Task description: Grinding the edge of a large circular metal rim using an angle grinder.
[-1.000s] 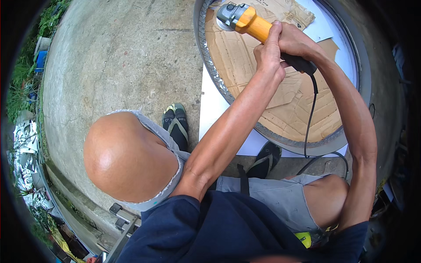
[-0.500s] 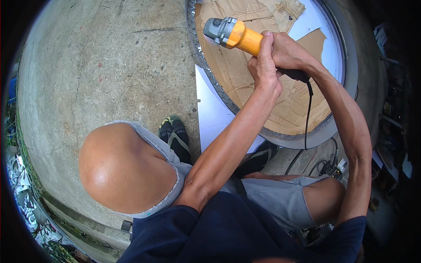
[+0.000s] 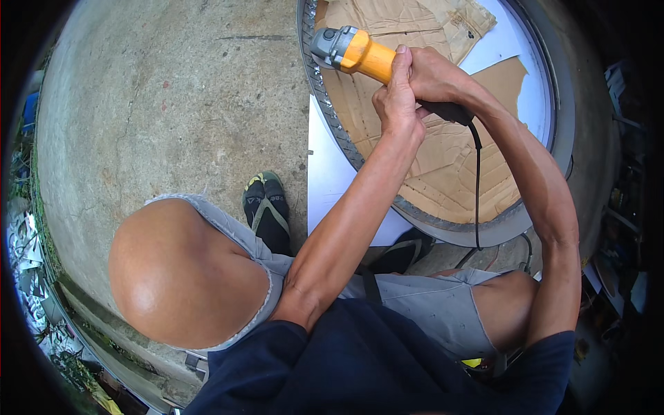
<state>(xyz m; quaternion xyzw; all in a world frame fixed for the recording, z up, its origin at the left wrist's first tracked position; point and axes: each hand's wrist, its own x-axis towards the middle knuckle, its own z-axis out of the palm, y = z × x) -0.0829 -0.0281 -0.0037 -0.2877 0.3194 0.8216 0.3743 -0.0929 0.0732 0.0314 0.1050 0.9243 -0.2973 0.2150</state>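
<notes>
My left hand [image 3: 398, 100] and my right hand [image 3: 437, 77] are both closed around the body of a yellow angle grinder [image 3: 372, 58] with a grey head. The right hand grips the rear part, and the left hand wraps the body just ahead of it. The grinder's head hangs over the left rim of a large round tyre-like ring [image 3: 333, 124] with treaded edge. A disc shows only partly under the head; whether it touches the ring I cannot tell. From the dark rear end a black cord [image 3: 478, 187] runs down across the ring.
Inside the ring lie creased brown cardboard [image 3: 449, 162] and white sheets [image 3: 501, 31]. Another white sheet [image 3: 332, 180] lies under its lower left edge, on the concrete floor [image 3: 173, 104]. My sandalled foot [image 3: 268, 207] is beside that sheet. Cables [image 3: 527, 252] lie near the ring's lower right.
Both hands have moved slightly left with the grinder, bringing its head over the ring's left rim. The whole view has shifted a little.
</notes>
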